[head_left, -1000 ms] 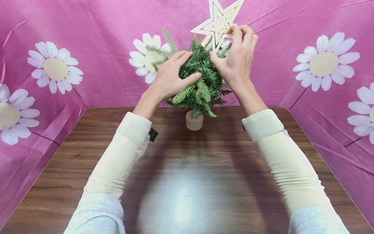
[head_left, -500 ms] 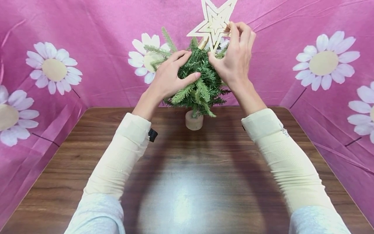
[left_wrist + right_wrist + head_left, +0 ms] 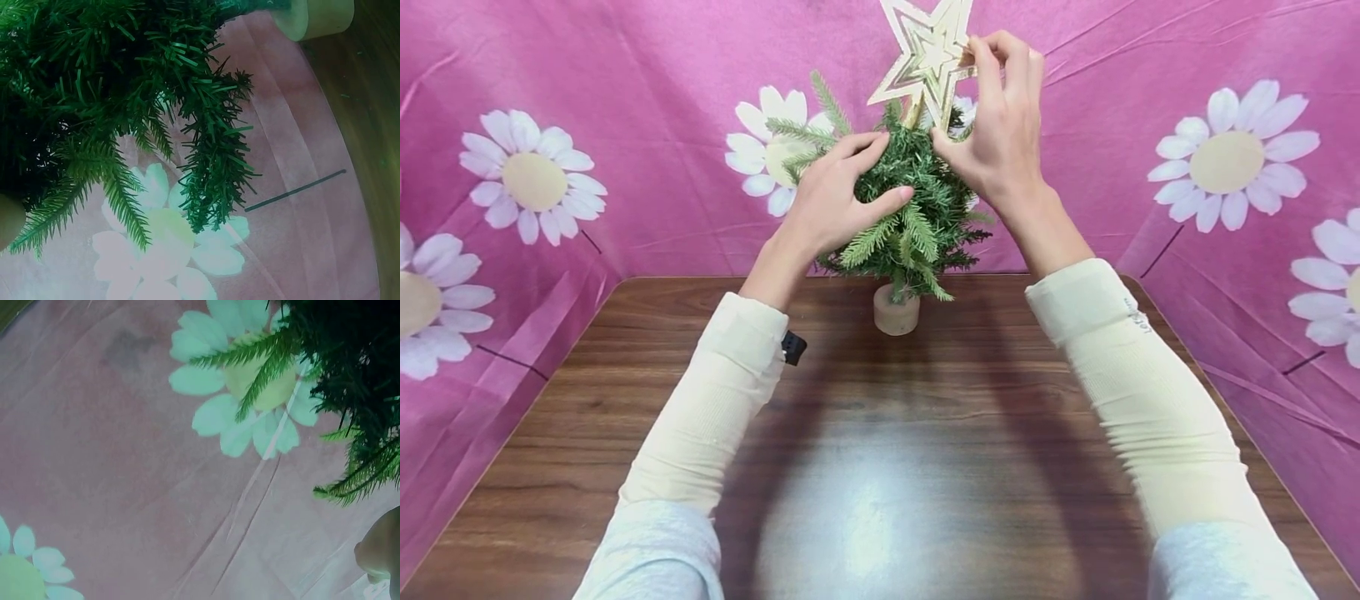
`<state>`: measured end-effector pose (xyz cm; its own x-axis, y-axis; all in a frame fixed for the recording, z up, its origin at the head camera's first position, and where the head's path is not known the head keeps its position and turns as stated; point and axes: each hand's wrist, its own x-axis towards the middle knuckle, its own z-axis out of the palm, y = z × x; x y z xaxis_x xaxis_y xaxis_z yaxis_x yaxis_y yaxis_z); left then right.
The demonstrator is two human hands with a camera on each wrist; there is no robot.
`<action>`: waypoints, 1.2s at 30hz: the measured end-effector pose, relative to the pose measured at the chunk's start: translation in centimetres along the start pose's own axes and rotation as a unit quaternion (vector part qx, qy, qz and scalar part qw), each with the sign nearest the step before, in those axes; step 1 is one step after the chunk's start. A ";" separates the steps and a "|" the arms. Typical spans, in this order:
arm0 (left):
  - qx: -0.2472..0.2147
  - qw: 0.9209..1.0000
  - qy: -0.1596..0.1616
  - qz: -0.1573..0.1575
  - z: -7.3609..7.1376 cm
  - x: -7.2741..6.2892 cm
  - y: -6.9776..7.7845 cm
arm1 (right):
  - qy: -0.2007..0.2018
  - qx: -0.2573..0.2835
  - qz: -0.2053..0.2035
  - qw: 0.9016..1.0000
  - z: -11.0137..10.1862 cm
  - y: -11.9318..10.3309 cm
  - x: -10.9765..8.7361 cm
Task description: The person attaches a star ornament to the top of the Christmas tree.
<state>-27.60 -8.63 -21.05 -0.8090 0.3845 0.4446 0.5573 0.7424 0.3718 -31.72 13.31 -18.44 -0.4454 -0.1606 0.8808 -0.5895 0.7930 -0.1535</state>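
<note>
A small artificial Christmas tree (image 3: 934, 187) stands on a round wooden base (image 3: 896, 312) at the table's far side. My left hand (image 3: 831, 196) holds its upper left branches, with the thumb across the front; the far fingers are partly hidden in the greenery. Above the treetop, my right hand (image 3: 1006, 137) grips a gold openwork star topper (image 3: 932, 57) by its right side. The star leans slightly left, its gold stem (image 3: 913, 112) reaching down into the top branches. In the left wrist view, dark green branches (image 3: 125, 69) and the base show; the right wrist view catches branches (image 3: 362, 369) and part of a hand.
The brown wood-grain table (image 3: 865, 400) runs forward from the tree. Close behind and at both sides hangs a pink cloth (image 3: 685, 192) printed with white daisies. A small black object (image 3: 793, 348) sits at the left cuff.
My right hand has shifted the star leftward, bringing it over the treetop and more upright, and has risen slightly. The left hand stays at the branches.
</note>
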 end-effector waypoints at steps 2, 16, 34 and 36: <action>0.001 1.000 -0.005 -0.002 0.0 0.0 0.1 | -0.002 -0.001 -0.035 0.999 -0.2 0.2 0.4; 0.016 1.000 -0.008 -0.005 0.3 0.0 0.2 | -0.030 -0.003 -0.118 0.993 -0.6 0.1 1.4; 0.024 1.000 -0.007 -0.003 0.3 -0.2 0.2 | -0.021 0.011 -0.192 0.981 -0.7 0.7 2.5; 0.026 1.000 -0.005 -0.003 0.2 0.0 0.3 | -0.022 -0.001 -0.190 0.982 -0.8 0.8 2.6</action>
<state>-27.43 -8.31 -21.10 -0.8142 0.3858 0.4339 0.5425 0.7718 0.3316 -32.77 13.98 -15.92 -0.2224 -0.4703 0.8540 -0.7177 0.6719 0.1831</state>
